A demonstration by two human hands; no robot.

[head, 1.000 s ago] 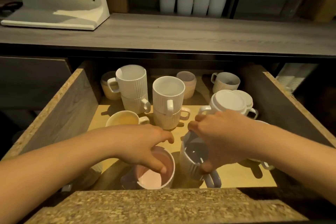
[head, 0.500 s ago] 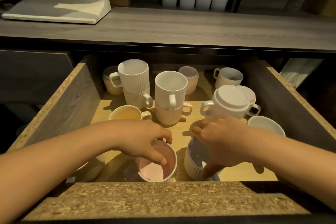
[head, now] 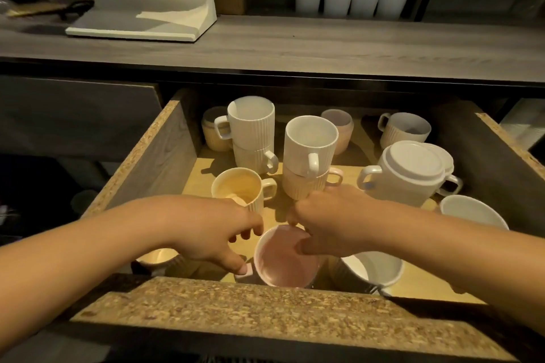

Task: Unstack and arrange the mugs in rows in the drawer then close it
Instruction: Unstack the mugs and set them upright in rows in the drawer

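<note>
Our right hand [head: 333, 224] has left the white mug [head: 373, 270]; both it and left hand [head: 212, 233] now pinch the pink mug [head: 284, 259], positioning it.

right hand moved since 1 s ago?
Yes. The right hand left the white mug and shifted left onto the pink mug, judged against the drawer front.
</note>
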